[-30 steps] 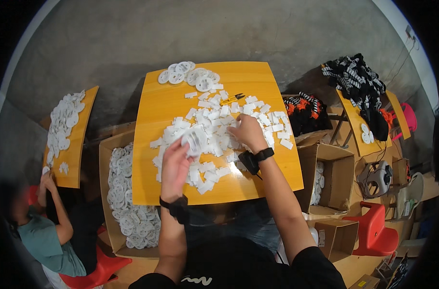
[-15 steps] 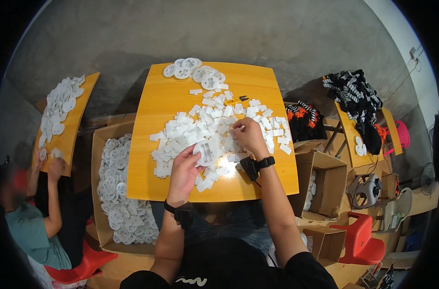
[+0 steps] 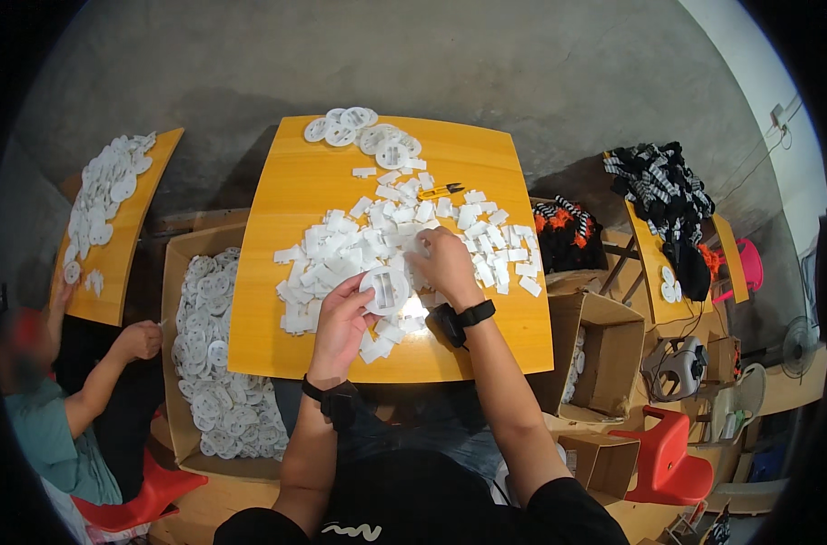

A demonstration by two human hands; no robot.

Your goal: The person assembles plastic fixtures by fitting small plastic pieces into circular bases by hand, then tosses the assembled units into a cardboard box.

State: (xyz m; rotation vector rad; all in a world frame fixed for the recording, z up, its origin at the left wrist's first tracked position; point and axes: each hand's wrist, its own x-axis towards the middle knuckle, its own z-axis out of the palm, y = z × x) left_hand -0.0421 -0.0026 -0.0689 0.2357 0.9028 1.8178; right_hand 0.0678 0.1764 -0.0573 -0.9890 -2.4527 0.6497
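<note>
My left hand [image 3: 341, 318] is closed round the edge of a white plastic disc [image 3: 385, 291], held tilted above the near part of the pile. The disc has slot-like openings in its middle. Just right of and beyond it, my right hand [image 3: 444, 265] has its fingers curled together over the pile; whatever lies between the fingertips is hidden. Small white rectangular pieces [image 3: 327, 257] spread in a loose heap under and around both hands. Yellow-handled thread snips [image 3: 441, 191] lie at the heap's far side. Several finished-looking discs of the same kind [image 3: 392, 153] are stacked at the table's far left.
The yellow table [image 3: 250, 336] has a cardboard box [image 3: 179, 272] full of white discs on its left and another box [image 3: 613, 363] on its right. At far left a co-worker [image 3: 59, 436] sits by a second table. Black-and-white textiles [image 3: 663, 191] lie on a table at right.
My right hand has moved left, closer to the disc in my left hand. The co-worker's one hand has swung from their table toward the box of discs.
</note>
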